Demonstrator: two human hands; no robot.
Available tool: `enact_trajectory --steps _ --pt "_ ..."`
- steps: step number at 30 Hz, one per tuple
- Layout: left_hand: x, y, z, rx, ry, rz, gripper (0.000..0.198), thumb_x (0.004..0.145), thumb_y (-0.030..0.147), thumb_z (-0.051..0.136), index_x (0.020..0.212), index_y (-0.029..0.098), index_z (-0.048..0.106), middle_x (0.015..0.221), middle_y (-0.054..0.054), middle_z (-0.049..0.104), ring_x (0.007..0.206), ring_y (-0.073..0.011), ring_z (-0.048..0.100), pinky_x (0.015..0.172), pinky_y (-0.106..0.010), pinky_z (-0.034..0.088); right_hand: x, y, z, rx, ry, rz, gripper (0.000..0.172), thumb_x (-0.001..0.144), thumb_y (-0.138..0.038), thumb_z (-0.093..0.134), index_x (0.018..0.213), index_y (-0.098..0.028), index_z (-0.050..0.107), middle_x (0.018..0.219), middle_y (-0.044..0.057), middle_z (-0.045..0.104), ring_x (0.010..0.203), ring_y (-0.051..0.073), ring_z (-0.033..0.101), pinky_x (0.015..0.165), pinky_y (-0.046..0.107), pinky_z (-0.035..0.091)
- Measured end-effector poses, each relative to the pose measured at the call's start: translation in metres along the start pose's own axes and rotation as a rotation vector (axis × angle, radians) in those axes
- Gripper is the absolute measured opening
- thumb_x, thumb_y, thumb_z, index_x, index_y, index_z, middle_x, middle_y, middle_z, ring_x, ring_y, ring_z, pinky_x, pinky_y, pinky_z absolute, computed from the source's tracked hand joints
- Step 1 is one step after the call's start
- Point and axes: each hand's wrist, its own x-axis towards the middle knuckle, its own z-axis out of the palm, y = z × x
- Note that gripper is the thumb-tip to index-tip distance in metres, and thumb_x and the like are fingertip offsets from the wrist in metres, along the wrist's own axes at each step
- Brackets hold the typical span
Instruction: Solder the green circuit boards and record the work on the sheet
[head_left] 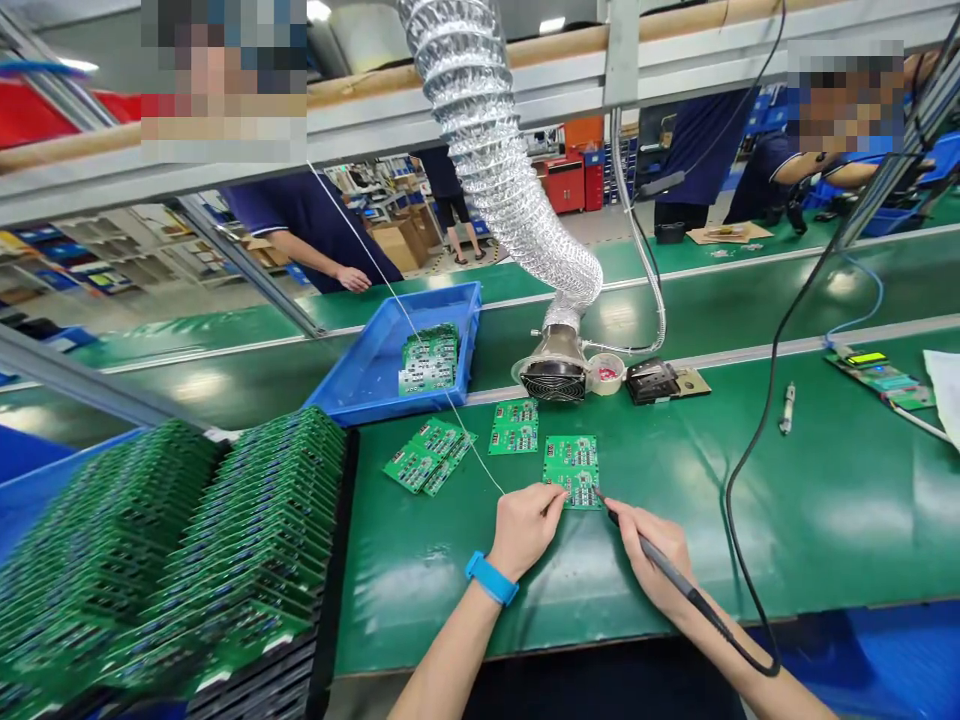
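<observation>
My right hand (654,552) grips a soldering iron (667,568) like a pen, its tip at the right edge of a green circuit board (571,455) on the bench. At the board's lower left, my left hand (527,525) is closed in a pinch on a thin strand of solder wire (405,312), which runs down to it from the upper left. A blue band circles the left wrist. Another circuit board (514,427) lies just behind, and a small overlapping group of boards (427,455) lies to the left.
Dense rows of upright boards (255,510) fill the left side. Behind stands a blue tray (375,400) holding boards. A foil duct (517,190) ends at a fan hood (555,378) beside a tape roll (606,373). The iron's black cable (739,480) loops at right. Co-workers stand beyond.
</observation>
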Motion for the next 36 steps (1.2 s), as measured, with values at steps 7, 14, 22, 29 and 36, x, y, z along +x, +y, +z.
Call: enact_trajectory --steps 7,14,22,29,36 --pt "0.001 0.003 0.004 0.056 -0.006 0.021 0.023 0.097 0.026 0.053 0.085 0.021 0.071 0.072 -0.001 0.069 0.062 -0.0118 0.061 0.06 -0.024 0.04 0.0 0.003 0.003 0.013 -0.087 0.036 0.031 0.101 -0.025 0.046 0.114 -0.022 0.074 0.109 0.006 0.075 0.094 0.025 0.074 0.083 0.039 0.064" --pt "0.001 0.001 0.007 0.079 -0.012 0.042 0.021 0.097 0.025 0.053 0.085 0.021 0.07 0.075 -0.002 0.07 0.064 -0.0126 0.063 0.061 -0.025 0.042 0.002 0.004 0.004 0.019 -0.123 0.077 0.03 0.101 -0.026 0.047 0.114 -0.024 0.074 0.11 0.006 0.074 0.096 0.026 0.073 0.086 0.042 0.063" --pt "0.001 0.0 0.01 0.097 -0.025 0.092 0.021 0.097 0.023 0.053 0.087 0.021 0.071 0.075 -0.003 0.071 0.066 -0.014 0.065 0.062 -0.025 0.046 0.004 0.002 0.004 0.052 -0.105 0.114 0.03 0.101 -0.029 0.047 0.112 -0.022 0.075 0.108 0.008 0.075 0.095 0.027 0.074 0.085 0.042 0.064" --pt "0.0 0.003 0.006 0.057 -0.006 0.061 0.021 0.097 0.024 0.052 0.09 0.021 0.071 0.073 -0.002 0.069 0.064 -0.013 0.063 0.061 -0.025 0.043 0.002 0.006 0.005 0.049 -0.115 0.125 0.03 0.102 -0.028 0.047 0.112 -0.022 0.075 0.109 0.007 0.075 0.097 0.026 0.073 0.087 0.04 0.063" --pt "-0.002 0.007 0.001 0.028 0.033 0.046 0.02 0.096 0.023 0.053 0.086 0.02 0.07 0.067 0.0 0.066 0.057 -0.0111 0.058 0.057 -0.026 0.039 0.002 0.005 0.004 0.058 -0.12 0.149 0.03 0.102 -0.029 0.048 0.113 -0.023 0.075 0.107 0.006 0.075 0.095 0.026 0.074 0.086 0.04 0.062"
